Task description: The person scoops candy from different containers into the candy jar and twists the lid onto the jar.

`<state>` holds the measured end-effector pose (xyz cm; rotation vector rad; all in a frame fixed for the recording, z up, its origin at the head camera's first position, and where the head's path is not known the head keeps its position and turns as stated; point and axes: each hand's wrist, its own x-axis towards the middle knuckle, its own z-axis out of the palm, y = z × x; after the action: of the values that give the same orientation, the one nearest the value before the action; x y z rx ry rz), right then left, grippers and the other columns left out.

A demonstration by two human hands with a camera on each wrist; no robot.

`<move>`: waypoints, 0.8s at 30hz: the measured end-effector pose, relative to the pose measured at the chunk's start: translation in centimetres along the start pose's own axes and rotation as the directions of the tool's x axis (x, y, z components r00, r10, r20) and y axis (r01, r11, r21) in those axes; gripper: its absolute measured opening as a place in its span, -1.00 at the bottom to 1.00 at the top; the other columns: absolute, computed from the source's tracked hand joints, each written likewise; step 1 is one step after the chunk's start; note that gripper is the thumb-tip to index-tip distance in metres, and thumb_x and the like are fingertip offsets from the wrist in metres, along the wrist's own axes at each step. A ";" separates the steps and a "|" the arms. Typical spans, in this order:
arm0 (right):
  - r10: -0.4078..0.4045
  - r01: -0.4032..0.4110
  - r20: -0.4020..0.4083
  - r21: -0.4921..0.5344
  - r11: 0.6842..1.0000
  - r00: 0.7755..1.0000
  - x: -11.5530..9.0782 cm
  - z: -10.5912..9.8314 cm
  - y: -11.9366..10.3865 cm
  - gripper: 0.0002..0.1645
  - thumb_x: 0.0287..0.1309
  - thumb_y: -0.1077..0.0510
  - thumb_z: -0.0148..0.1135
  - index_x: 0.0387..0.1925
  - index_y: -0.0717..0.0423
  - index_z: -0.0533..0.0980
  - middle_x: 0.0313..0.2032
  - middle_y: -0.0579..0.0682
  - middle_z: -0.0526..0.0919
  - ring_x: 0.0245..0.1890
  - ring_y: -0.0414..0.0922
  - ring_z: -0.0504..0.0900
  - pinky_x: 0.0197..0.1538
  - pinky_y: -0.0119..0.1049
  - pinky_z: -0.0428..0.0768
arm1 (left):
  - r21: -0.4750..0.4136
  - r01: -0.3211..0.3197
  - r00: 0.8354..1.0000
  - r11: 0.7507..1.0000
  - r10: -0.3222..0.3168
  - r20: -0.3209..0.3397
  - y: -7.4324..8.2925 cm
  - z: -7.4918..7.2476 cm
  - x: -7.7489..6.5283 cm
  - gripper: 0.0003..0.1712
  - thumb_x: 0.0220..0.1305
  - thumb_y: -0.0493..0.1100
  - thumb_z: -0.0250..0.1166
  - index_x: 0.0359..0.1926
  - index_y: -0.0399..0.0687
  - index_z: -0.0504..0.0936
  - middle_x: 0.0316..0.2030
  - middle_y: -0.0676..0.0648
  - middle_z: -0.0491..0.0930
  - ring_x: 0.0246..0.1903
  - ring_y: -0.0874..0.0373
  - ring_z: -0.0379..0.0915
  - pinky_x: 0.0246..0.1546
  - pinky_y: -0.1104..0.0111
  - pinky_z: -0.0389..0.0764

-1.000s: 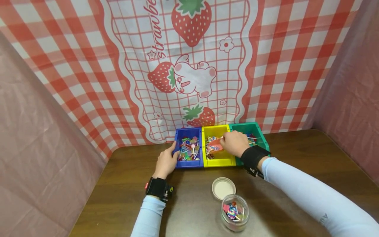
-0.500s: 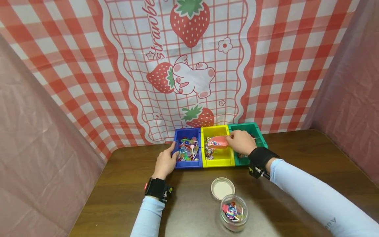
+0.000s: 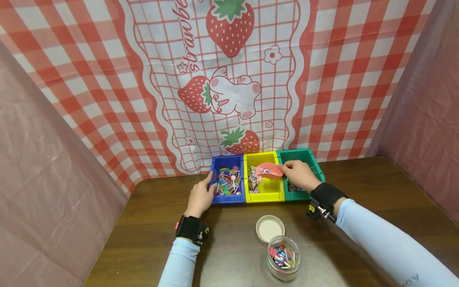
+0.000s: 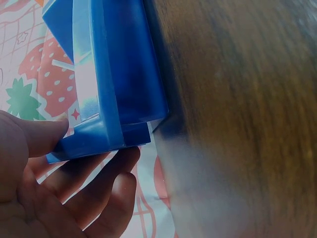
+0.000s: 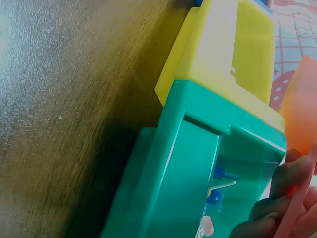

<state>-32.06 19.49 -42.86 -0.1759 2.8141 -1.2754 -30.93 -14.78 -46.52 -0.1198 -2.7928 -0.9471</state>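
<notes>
My right hand point(image 3: 300, 174) grips the handle of a pink scoop point(image 3: 269, 170) over the yellow bin point(image 3: 266, 197). A few striped candies lie in the scoop, and more striped candies point(image 3: 255, 184) are heaped along that bin's left side. The right wrist view shows curled fingers around the scoop handle point(image 5: 290, 213), above the green bin point(image 5: 198, 148). At the left end of the row, my left hand point(image 3: 201, 197) holds the side of the blue bin point(image 3: 229, 199). In the left wrist view its thumb point(image 4: 47, 134) lies on the bin's edge, with fingers against the opposite face.
An uncapped clear jar point(image 3: 284, 271) with lollipops and other candies stands near the table's front, beside a round white lid point(image 3: 270, 229). Mixed candies point(image 3: 228, 181) partly fill the blue bin. Behind the bins hangs a strawberry-print checked cloth point(image 3: 229, 79).
The scoop has risen from the striped candies and shifted right with some of them in it. My right hand has moved right, over the green bin. The left hand stays put.
</notes>
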 end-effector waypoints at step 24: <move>-0.199 0.191 -0.070 -0.111 0.975 0.977 -5.8 -2.1 0.0 -0.45 0.41 -0.23 0.09 -0.61 0.01 0.41 -0.69 -0.08 0.27 -0.65 -0.05 0.32 -0.54 -0.28 0.22 | 0.008 -0.015 1.000 1.000 0.015 -0.008 -0.1 0.1 0.2 -0.41 0.43 -0.04 0.23 0.44 0.09 0.40 0.22 -0.24 0.52 0.14 -0.19 0.50 0.06 -0.09 0.49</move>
<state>-26.50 21.78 -41.56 -0.4251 2.9978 -1.1960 -31.16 -14.81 -46.66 -0.1352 -2.7838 -0.9304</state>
